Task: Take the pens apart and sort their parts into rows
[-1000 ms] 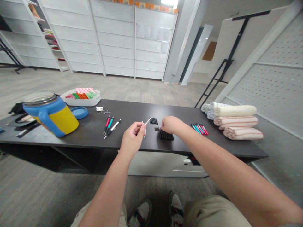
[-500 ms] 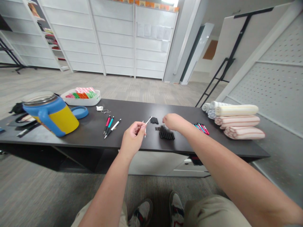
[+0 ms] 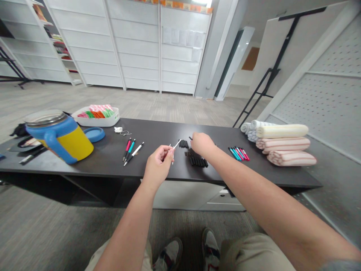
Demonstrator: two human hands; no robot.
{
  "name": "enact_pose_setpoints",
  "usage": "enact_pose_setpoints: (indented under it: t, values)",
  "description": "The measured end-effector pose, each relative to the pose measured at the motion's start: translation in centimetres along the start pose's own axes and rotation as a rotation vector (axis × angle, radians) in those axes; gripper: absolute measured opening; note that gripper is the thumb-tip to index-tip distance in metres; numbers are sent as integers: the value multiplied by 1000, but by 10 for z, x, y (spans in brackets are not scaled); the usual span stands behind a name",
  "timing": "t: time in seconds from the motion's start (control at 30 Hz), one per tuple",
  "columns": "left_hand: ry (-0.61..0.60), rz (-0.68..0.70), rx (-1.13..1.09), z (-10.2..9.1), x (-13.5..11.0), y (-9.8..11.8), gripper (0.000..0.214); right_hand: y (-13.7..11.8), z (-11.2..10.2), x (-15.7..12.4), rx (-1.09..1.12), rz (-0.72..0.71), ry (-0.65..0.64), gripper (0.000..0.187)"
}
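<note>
My left hand (image 3: 158,162) is closed in a pinch on thin white sticks (image 3: 177,144) that look like pen refills and poke out past the thumb in different directions. To the right, my right hand (image 3: 202,144) is closed over the desk, a small black pen part (image 3: 190,138) showing at its fingertips. Between the hands lies a row of short black tubes (image 3: 183,143). Nearer me are tiny metallic-looking pieces (image 3: 187,154) and a row of larger black grips (image 3: 199,162). The right hand partly covers the space behind them.
Three pens (image 3: 136,153) lie on the dark desk (image 3: 158,131) at left. Coloured pen barrels (image 3: 238,153) are lined up at right, beside rolled towels (image 3: 283,145). A blue and yellow mug (image 3: 69,141), its blue lid (image 3: 94,134) and a white tray (image 3: 97,121) of packets stand at far left.
My right hand has shifted slightly left, and a small black part now shows at its fingertips. More of the coloured barrels are visible. The left hand keeps its pinch in place.
</note>
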State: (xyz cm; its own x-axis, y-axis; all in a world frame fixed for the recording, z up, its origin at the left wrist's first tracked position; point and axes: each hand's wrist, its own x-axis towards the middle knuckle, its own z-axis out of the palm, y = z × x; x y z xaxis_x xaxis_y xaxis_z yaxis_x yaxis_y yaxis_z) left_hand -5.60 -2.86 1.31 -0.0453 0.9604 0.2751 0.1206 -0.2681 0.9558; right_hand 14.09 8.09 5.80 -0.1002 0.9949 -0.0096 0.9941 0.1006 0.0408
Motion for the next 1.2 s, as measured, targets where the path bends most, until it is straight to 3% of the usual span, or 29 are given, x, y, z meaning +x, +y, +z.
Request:
enact_pose_setpoints:
  t: [0.7, 1.03, 1.2]
  values:
    - [-5, 4, 10, -1, -1, 2, 28, 5, 7, 23, 25, 55, -123, 39]
    - [-8, 10, -2, -1, 0, -2, 27, 5, -8, 10, 42, 39, -150, 37]
    - [-14, 9, 0, -1, 0, -2, 29, 11, -17, 2, 42, 24, -243, 32]
